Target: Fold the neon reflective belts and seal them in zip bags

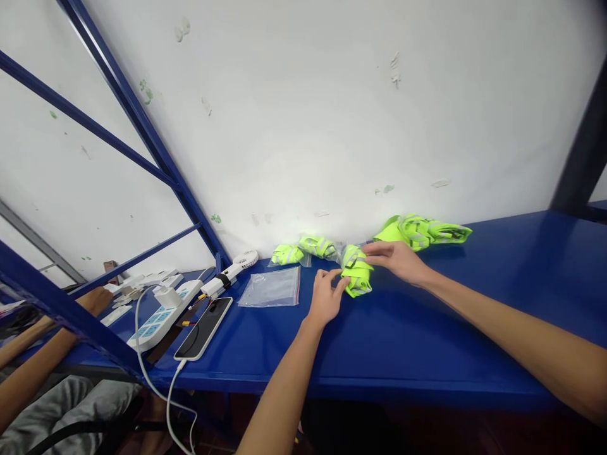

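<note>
A rolled neon-yellow reflective vest with grey strips lies on the blue table between my hands. My left hand grips its lower left side, thumb and fingers closed in on it. At its upper right, my right hand presses with fingers held together. Just behind are two more yellow bundles in clear bags, a bagged vest and another bagged vest. A flat clear zip bag lies left of my left hand. Loosely folded vests rest against the wall behind my right hand.
Left on the blue table are a phone on a charging cable, a white power strip and a small white fan. A blue metal frame rises there. Beyond it show another person's arms.
</note>
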The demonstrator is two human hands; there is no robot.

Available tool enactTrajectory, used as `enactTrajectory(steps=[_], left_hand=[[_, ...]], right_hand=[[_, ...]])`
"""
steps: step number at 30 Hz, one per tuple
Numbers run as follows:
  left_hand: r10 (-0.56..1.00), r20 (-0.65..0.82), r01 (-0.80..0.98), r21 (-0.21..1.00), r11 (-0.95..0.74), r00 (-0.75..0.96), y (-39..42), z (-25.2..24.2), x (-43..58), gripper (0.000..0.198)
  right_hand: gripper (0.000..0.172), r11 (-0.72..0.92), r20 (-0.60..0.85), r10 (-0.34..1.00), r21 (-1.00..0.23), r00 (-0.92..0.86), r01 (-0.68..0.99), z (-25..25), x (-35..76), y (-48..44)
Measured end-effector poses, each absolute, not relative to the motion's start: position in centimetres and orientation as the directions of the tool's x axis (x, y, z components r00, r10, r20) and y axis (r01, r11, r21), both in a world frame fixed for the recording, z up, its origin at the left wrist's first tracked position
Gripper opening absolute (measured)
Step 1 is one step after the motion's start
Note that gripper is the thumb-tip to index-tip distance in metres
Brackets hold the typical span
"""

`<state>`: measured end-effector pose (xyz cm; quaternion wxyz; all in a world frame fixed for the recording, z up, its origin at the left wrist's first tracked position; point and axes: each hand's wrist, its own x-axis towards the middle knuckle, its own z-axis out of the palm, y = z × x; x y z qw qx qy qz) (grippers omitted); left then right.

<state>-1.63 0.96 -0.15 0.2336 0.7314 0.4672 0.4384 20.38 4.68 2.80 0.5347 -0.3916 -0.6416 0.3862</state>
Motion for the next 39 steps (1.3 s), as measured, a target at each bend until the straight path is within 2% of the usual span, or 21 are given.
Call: enactTrajectory(steps=[2, 4, 7, 11, 14, 19, 21, 25, 28, 34, 39], left_hand=[[0.85, 0.491, 0.493, 0.701, -0.516, 0.192, 0.8, 0.0, -1.4, 0.032], [0.826, 0.52, 0.427, 0.711, -0.559, 0.217, 0.6, 0.2, -1.4, 0.034], [0.839, 0.497, 0.368, 0.754, -0.543, 0.221, 0.4, 0.8, -1.5, 0.04], [0.864, 0.457, 0.347, 0.792, -0.503, 0.21, 0.3, 1.7, -1.7, 0.037], [0.864, 0.464, 0.366, 0.782, -0.504, 0.196, 0.5, 2.0, -1.7, 0.043], [0.84, 0.52, 0.376, 0.755, -0.537, 0.157, 0.6, 1.7, -1.8, 0.038], [0.831, 0.544, 0.387, 0.746, -0.542, 0.115, 0.3, 1.4, -1.8, 0.035], [0.801, 0.589, 0.504, 0.661, -0.556, 0.111, -0.5, 1.3, -1.7, 0.029], [0.787, 0.603, 0.552, 0.616, -0.562, 0.13, -0.5, 1.5, -1.4, 0.025], [0.803, 0.572, 0.497, 0.655, -0.569, 0.167, 0.1, 2.2, -1.7, 0.034], [0.806, 0.569, 0.432, 0.693, -0.577, 0.165, -0.4, 2.3, -1.5, 0.034]], right_hand=[[0.03, 0.438, 0.415, 0.895, -0.886, -0.161, 0.15, 2.6, 20.4, 4.8], [0.028, 0.503, 0.463, 0.859, -0.842, -0.219, 0.195, 2.4, 20.2, 4.7], [0.027, 0.576, 0.513, 0.813, -0.779, -0.276, 0.247, 2.0, 19.8, 4.5], [0.024, 0.607, 0.548, 0.794, -0.742, -0.263, 0.285, 1.9, 19.1, 3.8], [0.026, 0.605, 0.557, 0.795, -0.755, -0.239, 0.253, 1.9, 18.2, 2.8], [0.044, 0.546, 0.548, 0.835, -0.819, -0.047, 0.177, 2.0, 16.6, 1.9], [0.041, 0.489, 0.498, 0.867, -0.849, -0.009, 0.201, 2.1, 16.4, 2.0], [0.036, 0.416, 0.413, 0.907, -0.854, -0.078, 0.314, 2.3, 16.7, 2.3], [0.034, 0.414, 0.407, 0.909, -0.854, -0.093, 0.316, 2.3, 17.0, 2.0], [0.035, 0.407, 0.384, 0.912, -0.89, -0.141, 0.207, 2.9, 16.3, 1.7], [0.029, 0.405, 0.381, 0.914, -0.884, -0.141, 0.234, 3.5, 15.9, 1.4]])
